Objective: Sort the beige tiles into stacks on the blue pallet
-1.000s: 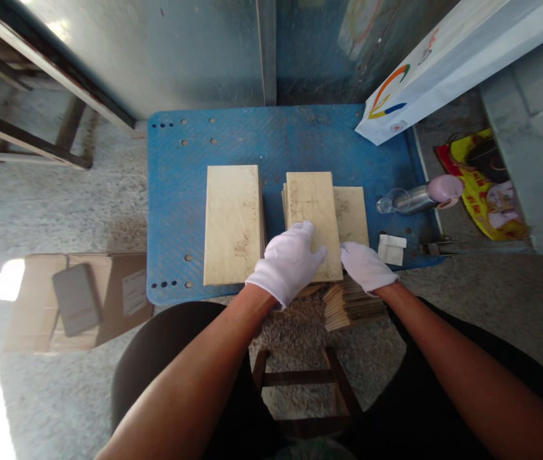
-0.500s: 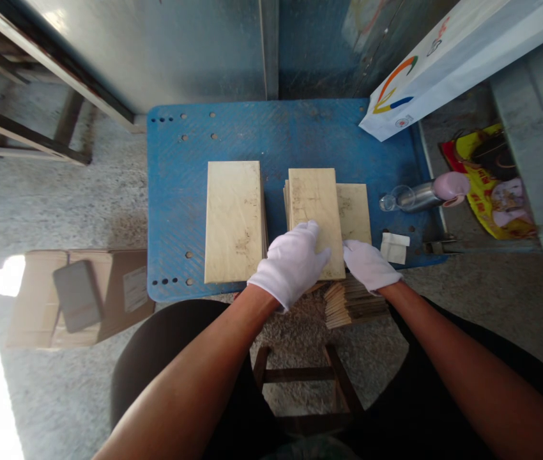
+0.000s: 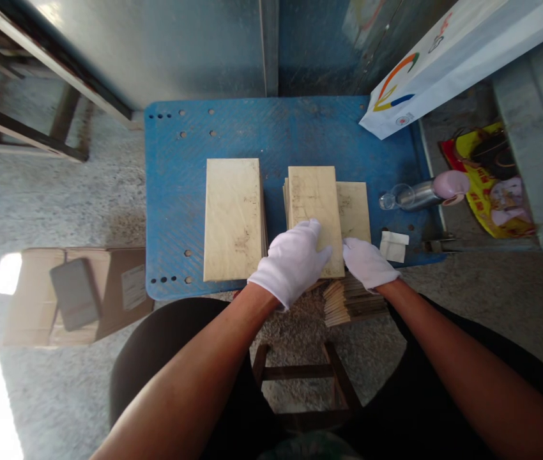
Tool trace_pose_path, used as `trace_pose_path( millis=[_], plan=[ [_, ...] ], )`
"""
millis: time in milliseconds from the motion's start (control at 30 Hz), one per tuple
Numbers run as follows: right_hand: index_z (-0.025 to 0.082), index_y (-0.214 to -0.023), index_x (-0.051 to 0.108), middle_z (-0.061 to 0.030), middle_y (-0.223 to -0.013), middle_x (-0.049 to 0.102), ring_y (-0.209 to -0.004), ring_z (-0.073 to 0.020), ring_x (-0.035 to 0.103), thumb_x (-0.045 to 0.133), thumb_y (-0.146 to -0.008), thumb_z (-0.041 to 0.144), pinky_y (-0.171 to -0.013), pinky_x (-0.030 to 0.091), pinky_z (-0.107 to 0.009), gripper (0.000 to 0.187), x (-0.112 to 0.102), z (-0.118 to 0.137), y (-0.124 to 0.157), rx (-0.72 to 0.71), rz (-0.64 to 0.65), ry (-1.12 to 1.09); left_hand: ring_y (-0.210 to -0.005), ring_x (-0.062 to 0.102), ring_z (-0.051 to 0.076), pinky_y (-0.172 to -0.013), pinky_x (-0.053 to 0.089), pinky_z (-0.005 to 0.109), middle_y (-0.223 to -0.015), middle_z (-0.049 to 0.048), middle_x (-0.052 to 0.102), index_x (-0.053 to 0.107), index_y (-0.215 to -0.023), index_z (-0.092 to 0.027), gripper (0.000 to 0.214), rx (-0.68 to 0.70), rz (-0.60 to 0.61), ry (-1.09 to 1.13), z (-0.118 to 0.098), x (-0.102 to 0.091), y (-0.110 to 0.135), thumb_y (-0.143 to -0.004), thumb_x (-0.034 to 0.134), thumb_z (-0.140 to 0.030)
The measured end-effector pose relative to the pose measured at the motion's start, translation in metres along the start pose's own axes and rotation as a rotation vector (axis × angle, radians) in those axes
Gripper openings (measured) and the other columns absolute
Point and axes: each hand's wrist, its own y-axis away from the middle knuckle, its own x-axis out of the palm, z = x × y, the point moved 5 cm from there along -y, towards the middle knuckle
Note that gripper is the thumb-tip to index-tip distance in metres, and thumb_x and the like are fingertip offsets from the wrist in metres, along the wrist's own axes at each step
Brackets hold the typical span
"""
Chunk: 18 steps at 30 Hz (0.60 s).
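Note:
My left hand [image 3: 293, 259], in a white glove, lies over the lower left part of a pale wooden board [image 3: 313, 195]. Its fingers are stretched forward and the thumb is spread to the right. That board tops a stack whose edges show on the left. My right hand [image 3: 366, 263], gloved too, is closed at the stack's right side, over the near end of another board [image 3: 354, 204]. Its fingertips are bent together, and what they hold, if anything, is hidden. A taller stack of boards [image 3: 232, 220] stands to the left.
Everything rests on a blue plastic table [image 3: 175, 191]. More boards [image 3: 348, 303] are stacked below its front edge. On the right are a steel bottle [image 3: 420, 196] with a pink lid, a folded white paper [image 3: 393, 246] and a white bag [image 3: 425, 76]. A cardboard box [image 3: 122, 262] lies on the floor left.
The whole view has shifted very slightly. Both hands and the boards keep the same places relative to each other.

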Motion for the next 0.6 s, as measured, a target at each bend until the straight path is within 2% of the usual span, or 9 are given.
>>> trace_pose_path(
  millis=[333, 600],
  plan=[
    [0.017, -0.103, 0.064, -0.0124, -0.110, 0.070, -0.103, -0.0233, 0.065, 0.031, -0.101, 0.026, -0.078, 0.041, -0.027, 0.035, 0.0019, -0.0043, -0.0018, 0.029, -0.014, -0.038, -0.110, 0.064, 0.024, -0.095, 0.050, 0.034, -0.121, 0.0122, 0.067, 0.058, -0.119, -0.014, 0.039, 0.006, 0.021, -0.015, -0.0023, 0.0010, 0.0009, -0.092, 0.051, -0.041],
    [0.018, -0.102, 0.065, -0.0112, -0.110, 0.071, -0.105, -0.0233, 0.065, 0.032, -0.100, 0.028, -0.079, 0.041, -0.026, 0.035, -0.0008, -0.0031, 0.0001, 0.036, -0.026, -0.060, -0.110, 0.065, 0.025, -0.094, 0.051, 0.034, -0.122, 0.0118, 0.067, 0.056, -0.122, -0.013, 0.042, -0.002, 0.045, -0.021, -0.0063, -0.0005, 0.0011, -0.092, 0.053, -0.042]
  ],
)
